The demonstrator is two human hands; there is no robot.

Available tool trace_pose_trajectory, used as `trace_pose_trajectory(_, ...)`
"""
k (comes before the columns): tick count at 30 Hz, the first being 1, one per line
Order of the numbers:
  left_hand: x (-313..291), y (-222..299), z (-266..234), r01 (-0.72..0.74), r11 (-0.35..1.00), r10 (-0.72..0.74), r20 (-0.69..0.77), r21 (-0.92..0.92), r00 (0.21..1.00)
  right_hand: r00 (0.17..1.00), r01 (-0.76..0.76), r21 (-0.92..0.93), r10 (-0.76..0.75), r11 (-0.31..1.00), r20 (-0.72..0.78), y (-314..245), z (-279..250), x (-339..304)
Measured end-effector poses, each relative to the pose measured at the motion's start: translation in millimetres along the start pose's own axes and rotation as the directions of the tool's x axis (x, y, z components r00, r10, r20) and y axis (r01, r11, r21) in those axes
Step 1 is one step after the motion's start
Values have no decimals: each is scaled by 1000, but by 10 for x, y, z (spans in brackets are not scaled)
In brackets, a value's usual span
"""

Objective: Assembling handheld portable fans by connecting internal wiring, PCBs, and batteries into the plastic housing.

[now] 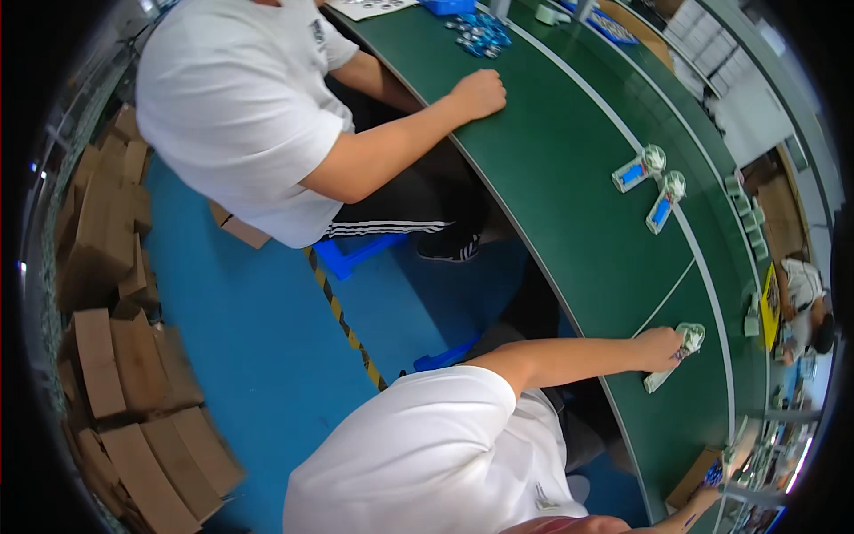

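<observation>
My left arm reaches across the green worktop, and my left hand [660, 349] is closed round a clear plastic package [660, 380]. A pale green-white bundle [690, 337] shows at the package's far end; my fingers cover its middle. At the lower right, my right hand [709, 495] is beside an open cardboard box [692, 478] with small blue items [714, 473] at its edge. The fingers of that hand are too small and blurred to read. Farther along lie two similar clear packages [632, 174] [660, 215], each with a blue piece and a whitish bundle.
A co-worker in white [240, 116] sits at the left, a fist [480, 94] resting on the green worktop [551, 178]. Beyond lie a pile of blue packets [481, 34] and a blue bin [447, 5]. Cardboard boxes [133, 356] line the blue floor's left side.
</observation>
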State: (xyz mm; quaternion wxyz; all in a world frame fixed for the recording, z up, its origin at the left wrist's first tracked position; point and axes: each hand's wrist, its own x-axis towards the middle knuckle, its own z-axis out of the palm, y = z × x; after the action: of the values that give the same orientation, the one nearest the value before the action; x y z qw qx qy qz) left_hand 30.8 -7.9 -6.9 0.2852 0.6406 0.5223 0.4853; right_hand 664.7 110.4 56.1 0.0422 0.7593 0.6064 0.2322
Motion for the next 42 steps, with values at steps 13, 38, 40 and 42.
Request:
trace_pose_trajectory(13,-516,161,-431,105,974,-143,-187,-199,972,588,-20,871,710,491,-387,-872,-811,-623)
trace_pose_trajectory(38,-509,406,-340,108,876,-76,86,-469,993,718,-441,892,-634,-96,287,-3891,-2495,-2164)
trace_pose_trajectory(40,-479,364,-352,20,917,12,78,-399,997,711,-443,893,-639,-85,292,-3886,-2476,-2138)
trace_pose_trajectory(42,-457,314,-340,-40,924,53,24,-380,998,592,-730,628,-708,-269,385,-3876,-2479,-2119)
